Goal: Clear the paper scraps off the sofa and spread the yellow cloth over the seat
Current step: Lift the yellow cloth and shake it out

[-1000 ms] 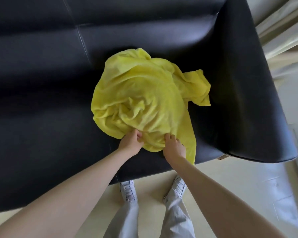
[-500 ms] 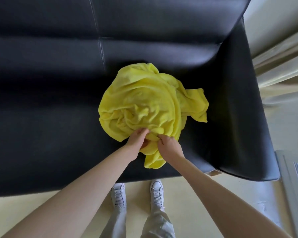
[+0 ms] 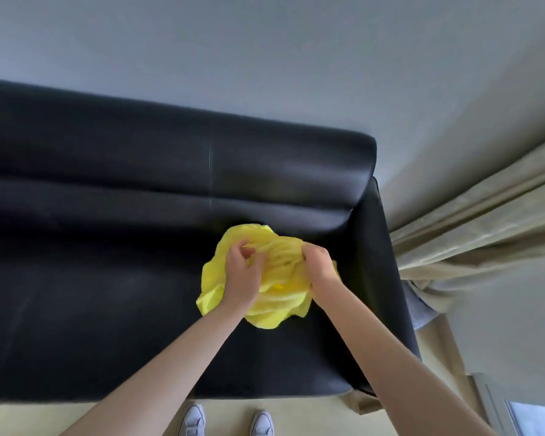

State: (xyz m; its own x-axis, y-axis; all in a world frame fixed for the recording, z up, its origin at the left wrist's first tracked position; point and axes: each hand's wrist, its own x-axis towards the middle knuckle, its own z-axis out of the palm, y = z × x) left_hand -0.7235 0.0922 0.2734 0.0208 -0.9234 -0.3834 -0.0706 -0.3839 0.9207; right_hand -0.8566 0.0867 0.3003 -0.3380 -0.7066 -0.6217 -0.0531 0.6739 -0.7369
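The yellow cloth lies bunched in a small heap on the right part of the black sofa seat, close to the backrest. My left hand grips folds near the heap's top left, fingers curled into the fabric. On the heap's right side my right hand clutches the cloth too. No paper scraps show on the seat.
The sofa's right armrest stands just right of the cloth. Beige curtains hang at the right, by a grey wall. My white shoes stand on pale floor at the sofa's front edge.
The view has tilted up and drawn back. Both hands went from the cloth's near edge to its upper part, and the cloth is now gathered into a tighter bundle.
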